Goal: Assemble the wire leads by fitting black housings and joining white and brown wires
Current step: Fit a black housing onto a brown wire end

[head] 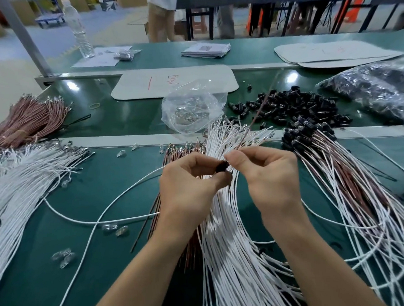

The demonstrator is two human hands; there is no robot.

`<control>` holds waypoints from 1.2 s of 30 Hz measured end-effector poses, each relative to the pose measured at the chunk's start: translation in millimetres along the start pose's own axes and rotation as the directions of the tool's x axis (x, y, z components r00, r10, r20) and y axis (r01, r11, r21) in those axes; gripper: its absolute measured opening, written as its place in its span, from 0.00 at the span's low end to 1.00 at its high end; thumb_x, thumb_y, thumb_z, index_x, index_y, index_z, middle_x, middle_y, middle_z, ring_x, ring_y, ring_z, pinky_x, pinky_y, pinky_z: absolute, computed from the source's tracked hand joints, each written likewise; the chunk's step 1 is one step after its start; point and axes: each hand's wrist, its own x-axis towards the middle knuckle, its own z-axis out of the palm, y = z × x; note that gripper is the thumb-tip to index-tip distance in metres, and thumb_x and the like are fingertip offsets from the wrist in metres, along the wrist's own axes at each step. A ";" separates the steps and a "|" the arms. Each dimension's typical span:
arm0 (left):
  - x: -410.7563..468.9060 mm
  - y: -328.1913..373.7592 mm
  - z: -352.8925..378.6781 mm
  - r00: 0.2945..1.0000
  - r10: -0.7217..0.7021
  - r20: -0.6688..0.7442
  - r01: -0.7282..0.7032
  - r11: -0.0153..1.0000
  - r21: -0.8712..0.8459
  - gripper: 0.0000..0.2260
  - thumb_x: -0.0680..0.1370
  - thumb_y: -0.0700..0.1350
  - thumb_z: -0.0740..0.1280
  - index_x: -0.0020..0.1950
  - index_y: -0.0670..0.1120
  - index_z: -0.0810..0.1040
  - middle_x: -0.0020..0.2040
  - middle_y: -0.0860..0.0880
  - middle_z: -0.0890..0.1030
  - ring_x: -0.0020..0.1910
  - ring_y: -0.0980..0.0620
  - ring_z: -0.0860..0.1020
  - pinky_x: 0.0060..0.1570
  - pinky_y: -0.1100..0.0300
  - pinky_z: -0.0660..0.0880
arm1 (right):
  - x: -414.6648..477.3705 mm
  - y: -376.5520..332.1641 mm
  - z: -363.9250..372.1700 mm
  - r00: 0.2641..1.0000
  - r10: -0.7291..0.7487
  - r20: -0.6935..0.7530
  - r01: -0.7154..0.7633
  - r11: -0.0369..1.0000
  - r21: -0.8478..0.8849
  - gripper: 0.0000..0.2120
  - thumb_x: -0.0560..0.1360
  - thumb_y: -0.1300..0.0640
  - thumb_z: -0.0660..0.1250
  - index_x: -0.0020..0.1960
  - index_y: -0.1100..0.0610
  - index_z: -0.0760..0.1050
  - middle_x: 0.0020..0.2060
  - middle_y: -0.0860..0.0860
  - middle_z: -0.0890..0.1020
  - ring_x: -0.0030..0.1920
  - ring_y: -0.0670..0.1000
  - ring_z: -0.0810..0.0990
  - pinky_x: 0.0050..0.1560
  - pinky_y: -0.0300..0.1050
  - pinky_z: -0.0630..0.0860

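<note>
Red handwriting on the pale rounded card (pixel 203 81), far centre: one stroke, then an unclear character. Other print is unreadable.

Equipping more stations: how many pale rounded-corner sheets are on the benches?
3. One pale rounded-corner sheet with red marks lies beyond the clear plastic bag; an upper sheet overlaps a lower sheet on the far green bench, right. More may hide beneath.

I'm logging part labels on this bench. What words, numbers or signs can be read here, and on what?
Grey board: red handwritten marks, one long stroke and one character, not clear enough to quote.
Far-right board: faint red marks, too blurred to read.
Paper stack: print too small to read.
No other readable text shows.
</note>
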 end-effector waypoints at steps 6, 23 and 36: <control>1.5 2.4 2.6 0.991 -0.134 -0.019 0.117 0.920 -0.375 0.10 0.61 0.43 0.83 0.39 0.51 0.87 0.37 0.47 0.87 0.36 0.54 0.86 0.38 0.68 0.79 | -4.4 -2.3 2.1 0.988 0.112 0.109 -0.116 0.993 0.026 0.08 0.73 0.52 0.75 0.49 0.53 0.87 0.40 0.51 0.88 0.42 0.51 0.87 0.43 0.45 0.81; 3.9 -1.4 1.6 0.984 -0.140 0.107 0.176 0.795 -0.580 0.12 0.59 0.39 0.80 0.40 0.44 0.85 0.38 0.42 0.86 0.37 0.47 0.85 0.41 0.61 0.81 | -20.8 -13.8 8.9 0.981 -0.077 0.176 0.118 0.965 -0.236 0.19 0.69 0.60 0.82 0.44 0.36 0.82 0.34 0.36 0.85 0.38 0.36 0.85 0.40 0.27 0.77; 5.6 5.2 -0.5 0.992 -0.116 -0.057 0.046 0.730 -0.682 0.12 0.58 0.38 0.80 0.38 0.47 0.84 0.38 0.46 0.86 0.39 0.52 0.84 0.45 0.62 0.80 | -8.3 -19.2 -11.8 0.988 -0.003 0.157 0.134 0.535 -0.834 0.07 0.73 0.57 0.73 0.46 0.45 0.85 0.36 0.44 0.85 0.41 0.52 0.83 0.45 0.46 0.80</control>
